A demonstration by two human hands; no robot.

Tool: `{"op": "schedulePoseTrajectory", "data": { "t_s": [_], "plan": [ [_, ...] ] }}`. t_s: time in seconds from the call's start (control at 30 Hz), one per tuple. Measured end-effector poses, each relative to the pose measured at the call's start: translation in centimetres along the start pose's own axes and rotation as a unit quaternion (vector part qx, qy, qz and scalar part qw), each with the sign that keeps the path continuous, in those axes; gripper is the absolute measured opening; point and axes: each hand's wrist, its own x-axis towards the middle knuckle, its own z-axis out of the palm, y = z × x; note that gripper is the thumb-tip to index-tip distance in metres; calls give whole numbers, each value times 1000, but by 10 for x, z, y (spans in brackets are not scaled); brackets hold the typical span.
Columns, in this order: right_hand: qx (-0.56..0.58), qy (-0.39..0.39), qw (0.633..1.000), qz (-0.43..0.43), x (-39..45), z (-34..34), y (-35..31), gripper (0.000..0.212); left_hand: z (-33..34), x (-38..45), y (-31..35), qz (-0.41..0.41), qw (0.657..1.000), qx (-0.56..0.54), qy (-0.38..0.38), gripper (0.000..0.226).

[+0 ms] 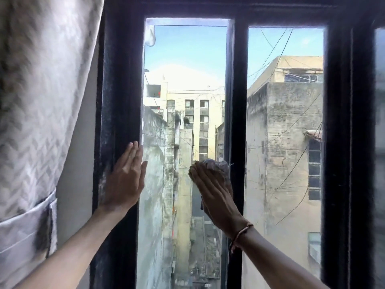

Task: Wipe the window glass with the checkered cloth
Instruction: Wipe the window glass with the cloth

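Two hands at a dark-framed window glass pane (183, 59)

Right hand (214, 188) presses a bunched checkered cloth (218, 164) to it; left hand (125, 178) lies flat, fingers released, on the black frame (118, 90) beside a pale patterned curtain (41, 101).

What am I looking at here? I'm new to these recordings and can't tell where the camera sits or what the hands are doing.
There is no machine: a person wears one camera on the head, so you see their own arms reaching forward. They face a window with a dark frame; buildings and sky show beyond. The left hand lies flat and open against the frame's edge, apparently to steady. The right hand presses a bunched cloth against the window glass, low on the right side of the middle pane. A thread bracelet circles that wrist. A pale patterned curtain hangs at the left.
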Motion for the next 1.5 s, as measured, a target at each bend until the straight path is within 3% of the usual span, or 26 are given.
{"op": "schedulePoseTrajectory", "data": {
  "t_s": [0.1, 0.23, 0.4, 0.53, 0.63, 0.77, 0.93, 1.1, 1.2, 1.3, 1.33, 1.4, 1.5],
  "plan": [
    [46, 77, 996, 29, -2, -32, 3, 71, -6, -20, 32, 23, 999, -30, -10, 60],
    [57, 114, 988, 82, -12, -78, 34, 63, 3, -12, 91, 72, 996, -52, -3, 62],
    [55, 93, 980, 168, -31, -128, 97, 68, 28, 39, 180, 133, 987, -77, 37, 63],
    [69, 87, 967, 227, -41, -145, 137, 69, 57, 75, 210, 151, 984, -95, 16, 63],
    [45, 102, 967, 227, -49, -141, 167, 67, 85, 80, 216, 149, 985, -81, 12, 63],
    [22, 58, 976, 208, -59, -119, 207, 68, 110, 76, 216, 146, 985, -35, 81, 60],
    [-90, 30, 965, 245, -61, -96, 263, 60, 123, 79, 213, 158, 981, -8, 116, 62],
    [-147, 69, 955, 246, 3, -66, 261, 83, 130, 80, 214, 156, 980, 12, 125, 63],
    [-197, 84, 961, 176, 23, -31, 221, 80, 128, 87, 211, 158, 979, 20, 129, 63],
    [-169, -10, 983, 70, -62, -9, 195, 63, 127, 85, 208, 163, 978, 23, 131, 63],
    [-152, -37, 985, 71, -94, -16, 202, 59, 129, 83, 207, 162, 978, 21, 132, 63],
    [-101, -59, 981, 156, -131, -43, 226, 59, 132, 79, 207, 163, 977, 14, 135, 63],
    [-106, -36, 973, 200, -104, -72, 255, 64, 134, 78, 210, 167, 975, 10, 144, 62]
  ]
}}
